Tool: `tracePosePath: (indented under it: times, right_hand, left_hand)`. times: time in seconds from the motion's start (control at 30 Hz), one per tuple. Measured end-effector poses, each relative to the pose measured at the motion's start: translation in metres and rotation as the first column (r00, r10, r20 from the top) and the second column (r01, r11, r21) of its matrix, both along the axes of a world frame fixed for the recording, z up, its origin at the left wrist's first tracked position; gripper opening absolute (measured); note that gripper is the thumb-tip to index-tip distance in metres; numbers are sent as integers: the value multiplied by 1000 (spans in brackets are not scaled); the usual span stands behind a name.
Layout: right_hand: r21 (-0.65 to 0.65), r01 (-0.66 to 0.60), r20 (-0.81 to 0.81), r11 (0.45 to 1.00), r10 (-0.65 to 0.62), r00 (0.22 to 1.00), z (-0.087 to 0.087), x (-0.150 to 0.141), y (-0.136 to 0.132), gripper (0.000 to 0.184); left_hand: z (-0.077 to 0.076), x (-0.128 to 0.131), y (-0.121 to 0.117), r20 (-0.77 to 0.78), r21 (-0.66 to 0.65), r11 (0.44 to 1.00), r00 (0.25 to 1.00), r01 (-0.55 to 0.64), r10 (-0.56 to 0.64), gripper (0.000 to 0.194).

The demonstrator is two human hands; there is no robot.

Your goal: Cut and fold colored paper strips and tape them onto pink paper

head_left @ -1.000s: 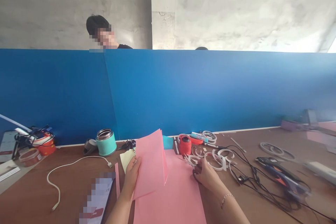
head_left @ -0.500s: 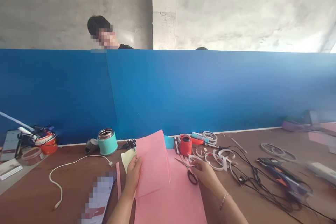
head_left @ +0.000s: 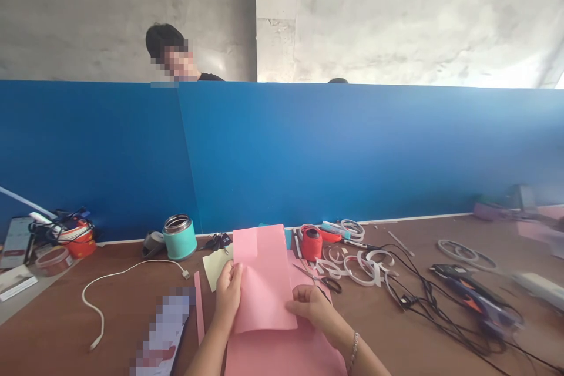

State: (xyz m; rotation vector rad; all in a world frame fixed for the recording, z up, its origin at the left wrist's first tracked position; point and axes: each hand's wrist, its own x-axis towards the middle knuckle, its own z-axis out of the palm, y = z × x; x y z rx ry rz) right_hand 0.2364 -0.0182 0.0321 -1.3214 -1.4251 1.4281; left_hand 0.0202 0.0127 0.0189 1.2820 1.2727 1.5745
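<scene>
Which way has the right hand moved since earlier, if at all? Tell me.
Yes, the right hand moved left, judged against the teal canister.

The brown, smooth table (head_left: 132,282) carries a large pink paper sheet (head_left: 273,355) midway between its sides. A turquoise cylindrical container with a steel rim (head_left: 180,242) stands near the far edge. Toward the left edge curves a thin white cable (head_left: 103,312); to the right lie white plastic rings (head_left: 376,275), tangled black cables (head_left: 429,296) and, nearer the far edge, a pale grey loop (head_left: 462,254).
</scene>
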Motion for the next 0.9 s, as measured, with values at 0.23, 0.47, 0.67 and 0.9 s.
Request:
tracePosePath:
  times: [0.23, 0.47, 0.67, 0.9]
  right_hand:
    - [38, 7, 29, 999, -8, 1000, 2, 8, 3, 22]
    - [112, 77, 132, 991, -92, 987, -3, 12, 6, 30]
    - [284, 10, 414, 959, -132, 901, -14, 10, 9, 38]
    - [568, 58, 432, 821, -358, 828, -14, 10, 11, 23]
  left_hand:
    - [4, -2, -1, 93, -94, 996, 996, -4, 13, 45]
    - [11, 2, -6, 126, -113, 992, 991, 62, -48, 41]
    - [-4, -2, 2, -160, -83, 993, 985, -83, 69, 48]
    - [-11, 1, 5, -334, -83, 989, 939, -122, 87, 42]
